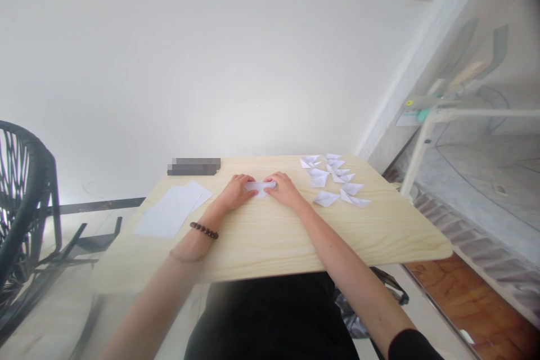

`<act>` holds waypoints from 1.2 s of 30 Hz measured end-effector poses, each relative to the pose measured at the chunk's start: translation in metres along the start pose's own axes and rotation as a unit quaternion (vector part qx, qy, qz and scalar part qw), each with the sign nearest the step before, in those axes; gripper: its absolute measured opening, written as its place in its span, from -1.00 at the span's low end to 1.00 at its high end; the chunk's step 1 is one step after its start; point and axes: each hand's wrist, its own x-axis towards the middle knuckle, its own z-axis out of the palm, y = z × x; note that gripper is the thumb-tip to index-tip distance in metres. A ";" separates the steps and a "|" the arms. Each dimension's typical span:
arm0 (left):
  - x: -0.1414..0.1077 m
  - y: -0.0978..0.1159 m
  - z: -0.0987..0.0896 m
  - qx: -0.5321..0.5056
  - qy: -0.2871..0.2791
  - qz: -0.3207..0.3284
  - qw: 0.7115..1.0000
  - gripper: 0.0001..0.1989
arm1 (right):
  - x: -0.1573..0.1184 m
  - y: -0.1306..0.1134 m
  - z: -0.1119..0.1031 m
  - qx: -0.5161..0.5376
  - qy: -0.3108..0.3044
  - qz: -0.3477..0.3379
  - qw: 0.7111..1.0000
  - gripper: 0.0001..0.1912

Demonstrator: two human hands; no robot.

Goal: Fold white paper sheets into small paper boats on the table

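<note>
Between left hand [236, 192] and right hand [286, 188], folded paper [260, 186] is held.

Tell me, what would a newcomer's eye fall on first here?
Probably the left hand and right hand, holding a folded white paper near the middle of the pale table. Next come the folded paper shapes grouped on the table's right side, then the flat white sheets on its left.
</note>
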 end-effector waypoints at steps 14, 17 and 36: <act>-0.001 0.002 -0.003 0.018 -0.011 -0.003 1.000 -0.71 | 0.001 0.001 -0.001 0.019 -0.016 -0.012 1.000 -0.79; -0.001 0.002 -0.003 0.012 -0.006 -0.001 1.000 -0.72 | 0.001 0.001 -0.001 0.014 -0.018 -0.017 1.000 -0.82; -0.002 0.005 -0.006 0.073 -0.021 -0.001 0.997 -0.70 | 0.000 -0.006 -0.016 -0.134 -0.012 -0.006 0.991 -0.85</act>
